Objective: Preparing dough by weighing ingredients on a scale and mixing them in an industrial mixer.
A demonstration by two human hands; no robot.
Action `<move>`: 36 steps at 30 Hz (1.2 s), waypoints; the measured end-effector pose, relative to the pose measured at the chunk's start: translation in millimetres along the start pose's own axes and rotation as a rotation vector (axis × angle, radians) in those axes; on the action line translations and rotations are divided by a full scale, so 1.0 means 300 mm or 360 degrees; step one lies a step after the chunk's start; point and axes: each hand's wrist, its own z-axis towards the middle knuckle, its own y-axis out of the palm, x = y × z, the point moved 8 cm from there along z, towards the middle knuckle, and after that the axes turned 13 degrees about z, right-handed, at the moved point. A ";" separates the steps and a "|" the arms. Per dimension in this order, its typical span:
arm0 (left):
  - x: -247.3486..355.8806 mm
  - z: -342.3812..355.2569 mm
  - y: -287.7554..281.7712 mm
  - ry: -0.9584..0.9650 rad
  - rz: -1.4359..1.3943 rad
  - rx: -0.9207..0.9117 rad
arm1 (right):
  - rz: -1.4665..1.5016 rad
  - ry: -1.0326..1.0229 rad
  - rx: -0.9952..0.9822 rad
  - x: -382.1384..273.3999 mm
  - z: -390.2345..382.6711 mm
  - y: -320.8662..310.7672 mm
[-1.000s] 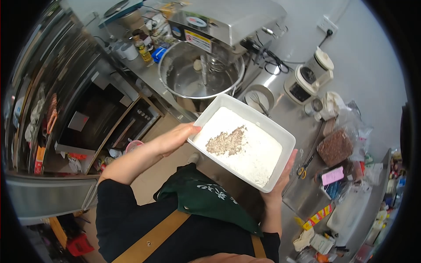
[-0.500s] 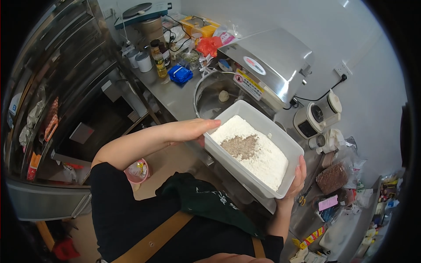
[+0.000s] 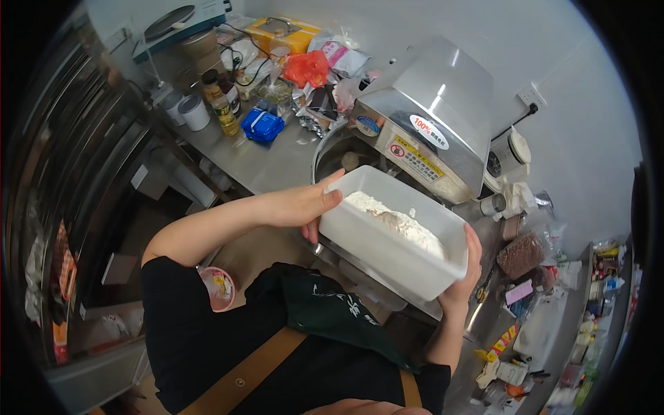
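Observation:
Between both hands I hold a white rectangular tub, tilted so its far side dips toward a dough mixer. White flour with a greyish-brown powdery patch lies inside. My left hand grips the tub's left end, thumb over the rim. Round the right end wraps my right hand. Just beyond the tub is the round metal mixer bowl, partly covered by it, with a small pale lump near its shaft. The mixer's steel housing rises behind.
A blue packet, an oil bottle and white canisters stand on the steel counter at the left. A bag of brown granules lies at the right. A tall rack is on the far left; a pink bin stands on the floor.
The tub has tipped away from me toward the mixer bowl, so more of its near outer wall shows and less flour. Both hands keep their hold. The head view has shifted.

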 end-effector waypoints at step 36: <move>0.130 0.143 -0.118 0.0778 0.0667 0.0627 | 0.0067 0.0191 -0.0054 -0.135 0.302 0.075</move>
